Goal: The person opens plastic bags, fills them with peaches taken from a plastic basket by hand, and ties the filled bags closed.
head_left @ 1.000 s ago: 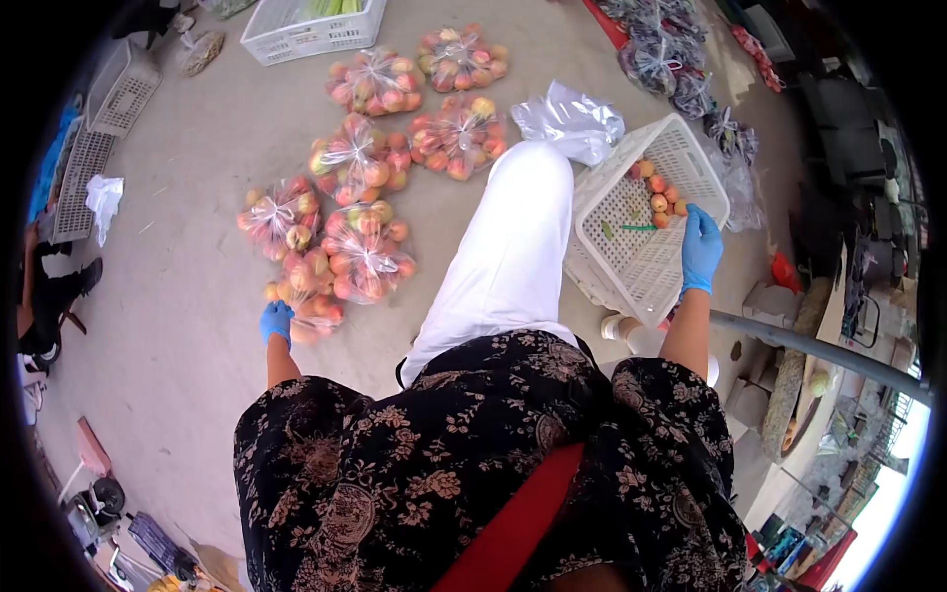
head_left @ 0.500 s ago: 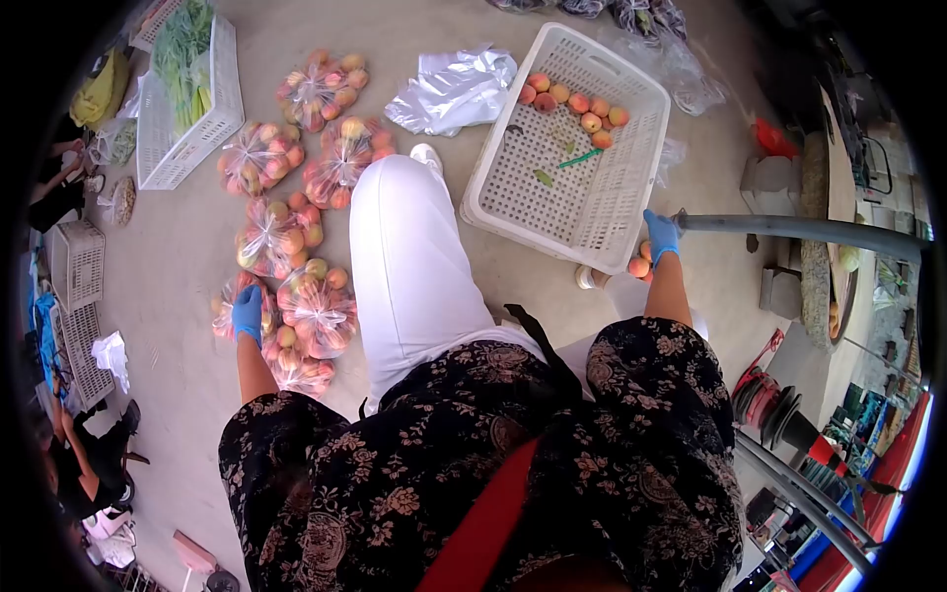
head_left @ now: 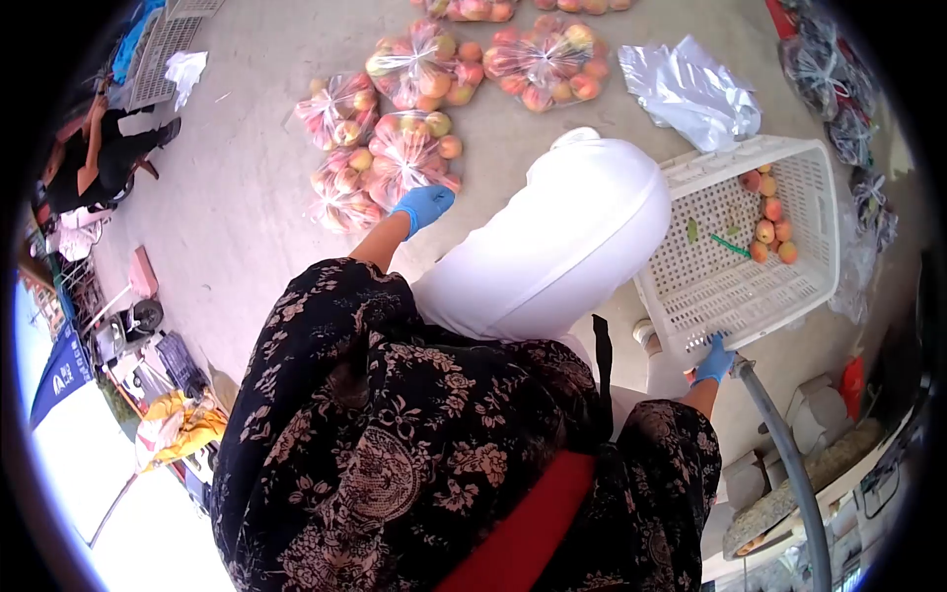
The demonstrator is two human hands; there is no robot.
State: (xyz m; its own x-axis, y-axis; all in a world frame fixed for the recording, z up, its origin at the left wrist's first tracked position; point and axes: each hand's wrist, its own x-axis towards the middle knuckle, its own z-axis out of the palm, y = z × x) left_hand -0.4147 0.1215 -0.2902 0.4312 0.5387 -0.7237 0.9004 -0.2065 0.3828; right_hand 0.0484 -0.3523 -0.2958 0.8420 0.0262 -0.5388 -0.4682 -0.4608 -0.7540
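My left hand [head_left: 425,205], in a blue glove, has its fingers curled closed. It is at the near edge of a clear bag of peaches [head_left: 406,153], and I make out nothing inside the fingers. My right hand [head_left: 712,361], also gloved in blue, grips the near wall of a white plastic crate [head_left: 824,237]. In that crate are several loose peaches [head_left: 770,210], a thin green strip [head_left: 730,245] and a leaf [head_left: 692,230]. More tied bags of peaches [head_left: 424,64] stand on the floor beyond my left hand.
Silvery plastic bags [head_left: 691,91] lie behind the crate. A grey metal pole [head_left: 784,444] runs close to my right hand. At the right are more dark-filled bags [head_left: 814,74]. A seated person [head_left: 94,163] and stacked crates [head_left: 163,59] are at the left.
The view has swung, so the bags and crate appear farther right. My left hand has moved from one peach bag to beside another. My right hand has shifted onto the crate's wall.
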